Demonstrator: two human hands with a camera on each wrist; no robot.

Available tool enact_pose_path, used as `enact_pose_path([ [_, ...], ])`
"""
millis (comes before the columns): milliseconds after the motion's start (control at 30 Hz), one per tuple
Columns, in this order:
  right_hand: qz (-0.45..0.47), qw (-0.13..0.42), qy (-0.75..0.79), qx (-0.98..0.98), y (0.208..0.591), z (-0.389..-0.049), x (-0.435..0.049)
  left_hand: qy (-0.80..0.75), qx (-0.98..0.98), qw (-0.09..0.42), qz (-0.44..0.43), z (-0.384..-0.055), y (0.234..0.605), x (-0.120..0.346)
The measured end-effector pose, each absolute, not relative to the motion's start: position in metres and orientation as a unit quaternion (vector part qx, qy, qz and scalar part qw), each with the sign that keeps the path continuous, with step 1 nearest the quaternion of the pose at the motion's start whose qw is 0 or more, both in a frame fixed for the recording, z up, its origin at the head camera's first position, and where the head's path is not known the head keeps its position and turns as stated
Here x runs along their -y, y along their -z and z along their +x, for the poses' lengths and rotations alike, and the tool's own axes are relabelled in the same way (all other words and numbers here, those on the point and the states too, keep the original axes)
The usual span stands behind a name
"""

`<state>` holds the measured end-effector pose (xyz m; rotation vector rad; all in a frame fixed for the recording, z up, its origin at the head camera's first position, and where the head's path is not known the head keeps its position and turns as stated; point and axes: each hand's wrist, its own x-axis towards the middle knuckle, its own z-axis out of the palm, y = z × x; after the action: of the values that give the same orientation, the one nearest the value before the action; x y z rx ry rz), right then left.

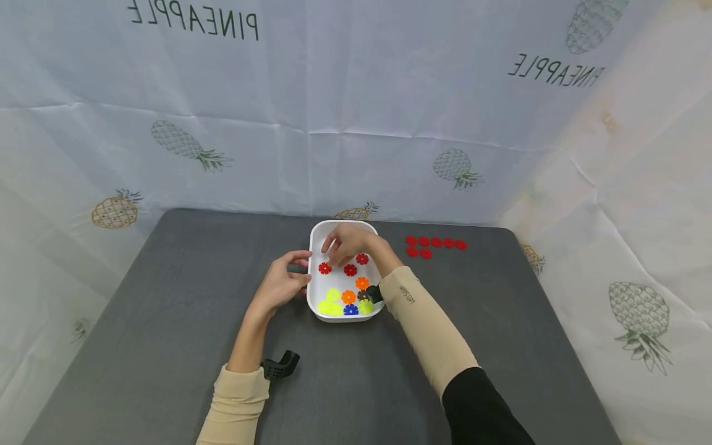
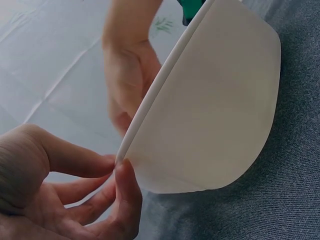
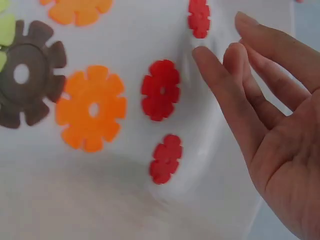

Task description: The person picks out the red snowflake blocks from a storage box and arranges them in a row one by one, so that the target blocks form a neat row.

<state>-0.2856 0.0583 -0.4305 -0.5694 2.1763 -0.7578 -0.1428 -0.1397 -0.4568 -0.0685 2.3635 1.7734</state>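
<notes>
A white tray (image 1: 313,296) holds flat, flower-shaped notched plastic discs. Inside lie red discs (image 1: 350,270), orange discs (image 1: 348,297), yellow-green discs (image 1: 332,303), a blue disc (image 1: 350,309) and a dark brown disc (image 3: 30,75). My left hand (image 1: 282,282) grips the tray's left rim; in the left wrist view its fingertips (image 2: 127,175) meet at the rim (image 2: 145,107). Over the tray's far part hovers my right hand (image 1: 346,242), beside the red discs. In the right wrist view its fingers (image 3: 227,90) are loosely bent, with nothing seen between them.
Several red discs (image 1: 436,242) lie in two rows on the grey table (image 1: 473,321), right of the tray. A white curtain (image 1: 356,167) printed with pineapples hangs behind the table's far edge. Each wrist wears a black camera mount (image 1: 280,365).
</notes>
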Motion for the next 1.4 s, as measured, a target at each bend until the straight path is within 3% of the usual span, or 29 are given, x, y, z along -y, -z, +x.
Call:
enact_pose_path([
  [400, -0.206, 0.357, 0.312, -0.856, 0.451, -0.280, -0.051, -0.598, -0.795, 0.094, -0.021, -0.142, 0.455, 0.138],
  [867, -0.237, 0.273, 0.368, -0.857, 0.469, -0.276, -0.046, -0.599, -0.795, 0.094, -0.019, -0.142, 0.455, 0.139],
  [1400, -0.250, 0.252, 0.390, -0.850, 0.460, -0.279, -0.057, -0.601, -0.793, 0.095, -0.021, -0.142, 0.455, 0.139],
])
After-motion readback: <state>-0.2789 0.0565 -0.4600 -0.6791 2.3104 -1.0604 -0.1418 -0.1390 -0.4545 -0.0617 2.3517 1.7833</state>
